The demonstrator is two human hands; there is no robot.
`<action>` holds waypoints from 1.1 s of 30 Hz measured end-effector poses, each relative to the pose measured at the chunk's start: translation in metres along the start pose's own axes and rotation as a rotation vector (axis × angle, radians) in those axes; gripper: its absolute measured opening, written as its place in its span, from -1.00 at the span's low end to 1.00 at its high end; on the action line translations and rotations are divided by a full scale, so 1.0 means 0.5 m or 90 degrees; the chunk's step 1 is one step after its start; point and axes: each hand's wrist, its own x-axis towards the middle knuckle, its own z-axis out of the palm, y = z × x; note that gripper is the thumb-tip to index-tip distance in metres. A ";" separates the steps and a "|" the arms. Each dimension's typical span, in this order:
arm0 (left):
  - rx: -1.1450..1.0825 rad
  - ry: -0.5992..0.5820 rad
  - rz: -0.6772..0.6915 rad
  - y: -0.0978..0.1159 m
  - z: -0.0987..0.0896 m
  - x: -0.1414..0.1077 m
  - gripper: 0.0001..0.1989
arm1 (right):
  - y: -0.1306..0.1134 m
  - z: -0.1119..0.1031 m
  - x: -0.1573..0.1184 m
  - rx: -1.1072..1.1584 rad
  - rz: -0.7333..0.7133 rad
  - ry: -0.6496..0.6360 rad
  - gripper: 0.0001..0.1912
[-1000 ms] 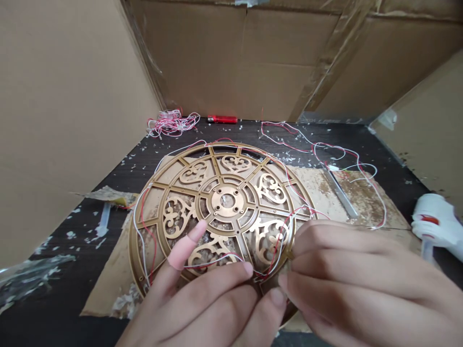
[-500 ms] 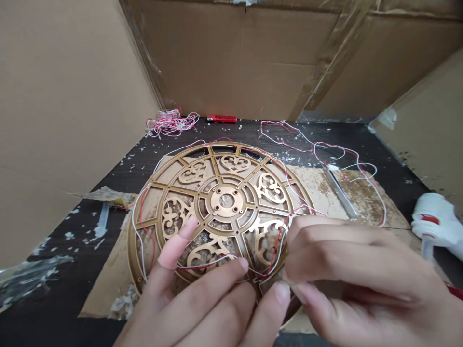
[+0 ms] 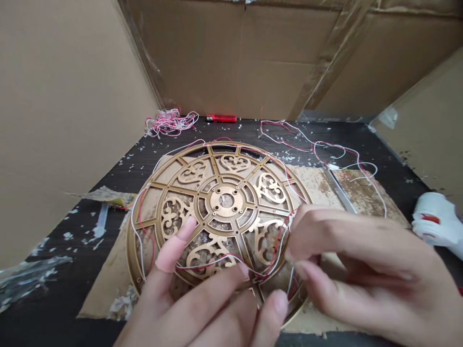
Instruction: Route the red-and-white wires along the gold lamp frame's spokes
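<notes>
A round gold-coloured lattice disc (image 3: pixel 253 166) with heart-shaped scrollwork, spokes and a central hub lies tilted on the cardboard. Thin red and white wires (image 3: pixel 278 246) are threaded around its rim and across its lower right part. My right hand (image 3: pixel 361 260) pinches these wires between its fingertips near the disc's right edge. My left hand (image 3: pixel 202 299) grips the disc's near rim, with its fingers partly hiding the lower edge. A pink finger cot (image 3: pixel 172 250) covers the finger lying on the disc's face.
A tangle of red and white wire (image 3: pixel 170 123) and a red lighter (image 3: pixel 221 118) lie at the back. Loose wires and a metal strip (image 3: pixel 342 190) sit to the right, with a white glue gun (image 3: pixel 434 219) at the right edge. Cardboard walls surround the dark, scrap-strewn table (image 3: pixel 54 327).
My right hand has moved up and to the left over the disc's edge, drawing the wires with it. The disc's near edge now shows more of its underside wires.
</notes>
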 end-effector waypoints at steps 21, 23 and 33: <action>0.073 -0.103 0.036 -0.007 -0.010 -0.024 -0.70 | -0.024 -0.012 0.009 0.083 -0.092 -0.089 -0.80; 0.069 -0.120 0.041 -0.007 -0.008 -0.030 -0.61 | -0.023 -0.014 0.010 0.078 -0.097 -0.094 -0.80; 0.065 -0.126 0.054 -0.009 -0.004 -0.033 -0.62 | -0.011 -0.007 -0.011 -0.046 -0.088 -0.071 -0.72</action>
